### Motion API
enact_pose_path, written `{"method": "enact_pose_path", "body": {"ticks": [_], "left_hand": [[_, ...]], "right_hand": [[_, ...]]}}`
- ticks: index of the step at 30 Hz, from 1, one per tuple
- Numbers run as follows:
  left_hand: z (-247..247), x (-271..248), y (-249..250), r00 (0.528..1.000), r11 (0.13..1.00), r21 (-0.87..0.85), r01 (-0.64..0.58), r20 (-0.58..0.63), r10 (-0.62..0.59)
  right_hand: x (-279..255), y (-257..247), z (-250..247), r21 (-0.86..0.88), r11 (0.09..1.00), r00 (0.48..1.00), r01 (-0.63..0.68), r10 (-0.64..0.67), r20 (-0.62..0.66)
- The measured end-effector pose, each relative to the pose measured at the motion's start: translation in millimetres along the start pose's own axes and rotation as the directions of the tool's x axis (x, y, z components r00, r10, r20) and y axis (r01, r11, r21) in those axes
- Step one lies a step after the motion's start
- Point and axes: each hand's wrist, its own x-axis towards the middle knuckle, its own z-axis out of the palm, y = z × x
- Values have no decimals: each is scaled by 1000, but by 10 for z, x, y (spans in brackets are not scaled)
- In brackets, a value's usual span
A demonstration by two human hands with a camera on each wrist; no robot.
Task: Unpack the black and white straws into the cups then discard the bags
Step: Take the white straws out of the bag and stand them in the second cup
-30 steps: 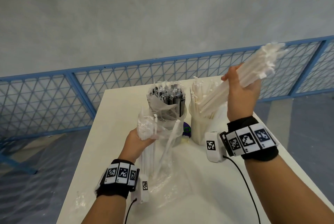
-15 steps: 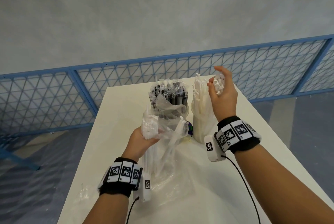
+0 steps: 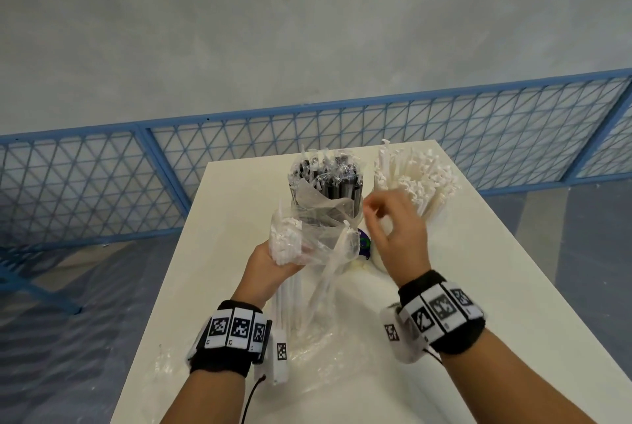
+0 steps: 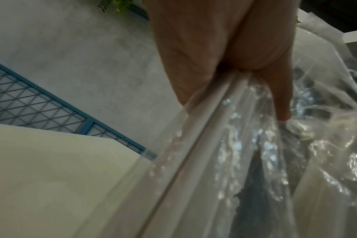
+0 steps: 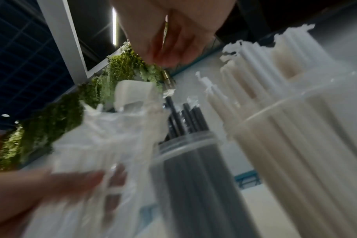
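My left hand (image 3: 273,264) grips a clear plastic bag (image 3: 318,239) that still holds a bunch of white straws (image 3: 284,242), standing upright on the white table (image 3: 478,286). In the left wrist view my fingers (image 4: 279,96) wrap the bag (image 4: 245,145). My right hand (image 3: 383,218) hovers empty with loosely curled fingers, just right of the bag's mouth. Behind it, the left cup (image 3: 326,191) holds black straws and the right cup (image 3: 417,180) is full of white straws. The right wrist view shows both cups (image 5: 190,169) (image 5: 296,161) and the bag (image 5: 102,141).
A crumpled clear bag (image 3: 325,355) lies flat on the table between my wrists. A small purple and green object (image 3: 364,245) sits between the cups. A blue mesh fence (image 3: 102,184) runs behind the table, with grey floor on both sides.
My right hand put its bundle of white straws into the right cup, let go, and moved down and left toward the bag. The left hand kept holding the bag.
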Motion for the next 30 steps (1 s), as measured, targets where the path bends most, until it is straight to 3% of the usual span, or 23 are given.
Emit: {"method": "enact_pose_path", "body": {"ticks": [2, 6, 12, 14, 16, 19, 21, 24, 27, 30], "left_hand": [[6, -3, 13, 1000, 1000, 6, -1, -9, 1], [12, -20, 20, 1000, 1000, 12, -5, -1, 5], [7, -58, 46, 1000, 999, 45, 2, 21, -3], [3, -66, 67, 1000, 997, 75, 5, 20, -6], [-2, -75, 92, 1000, 997, 79, 3, 21, -5], [-11, -89, 115, 999, 999, 45, -3, 39, 2], [-5, -115, 158, 998, 998, 57, 4, 64, -7], [38, -135, 188, 996, 994, 111, 1, 91, -11], [103, -155, 238, 992, 972, 232, -39, 128, 9], [130, -167, 242, 988, 953, 298, -51, 157, 4]], "right_hand": [[-136, -15, 92, -4, 1000, 984, 12, -11, 176], [-205, 41, 216, -143, 989, 921, 28, 30, 389], [-87, -28, 185, -173, 974, 756, -149, 225, 615], [-106, -40, 202, -111, 970, 780, -215, 239, 578], [-166, -48, 230, -16, 970, 850, -243, 221, 478], [-270, -54, 283, 80, 983, 936, -167, 133, 325], [-300, -75, 307, 100, 989, 965, -113, 85, 247], [-302, -120, 361, 149, 982, 949, -113, 62, 308], [-333, -168, 437, 183, 958, 891, -222, 123, 437], [-346, -193, 507, 163, 945, 868, -285, 182, 463]]}}
